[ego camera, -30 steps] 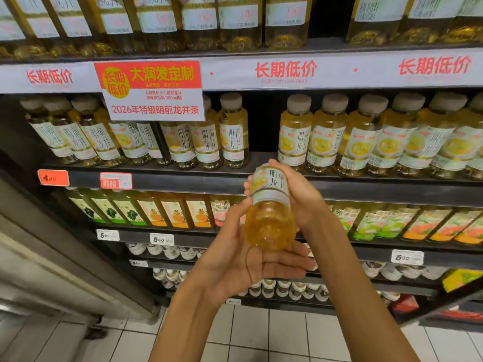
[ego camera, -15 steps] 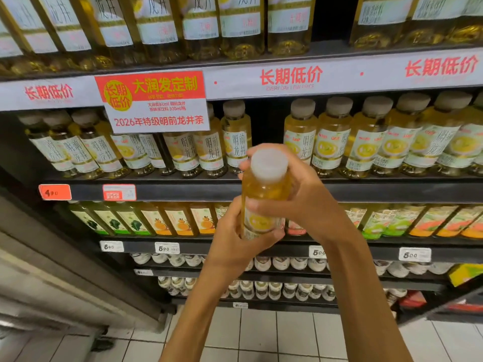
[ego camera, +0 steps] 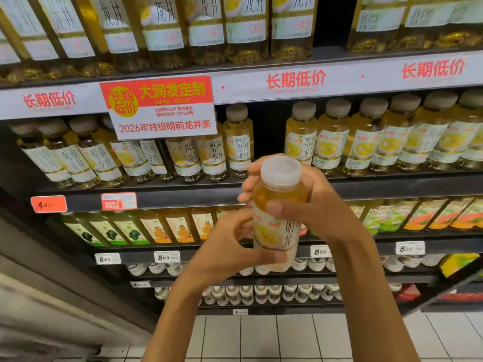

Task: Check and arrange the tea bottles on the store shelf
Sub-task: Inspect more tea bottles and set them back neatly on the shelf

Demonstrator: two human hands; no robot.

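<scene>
At the centre of the frame I have the tea bottle [ego camera: 278, 212] upright between both hands, its smooth white cap [ego camera: 281, 171] tipped slightly toward the camera and the clear plastic showing golden liquid above a glossy white label with a yellow picture. My right hand [ego camera: 316, 202] wraps the shoulder of the bottle, thumb pressed flat across the front and fingers curled round the far side just under the cap. My left hand [ego camera: 230, 246] grips lower down, thumb lying across the bottom of the label and the fingers curled behind the base. Behind the bottle, the dark metal shelf [ego camera: 183, 195] carries matching bottles: one row [ego camera: 146, 155] at middle left and another row [ego camera: 379, 137] at middle right, with a dark gap between them straight above my hands. A red-and-white paper sign [ego camera: 162, 107] hangs from the white price rail at upper left. An orange price tag [ego camera: 48, 204] sits on the shelf lip at left. Pale square floor tiles [ego camera: 261, 335] fill the bottom of the frame.
</scene>
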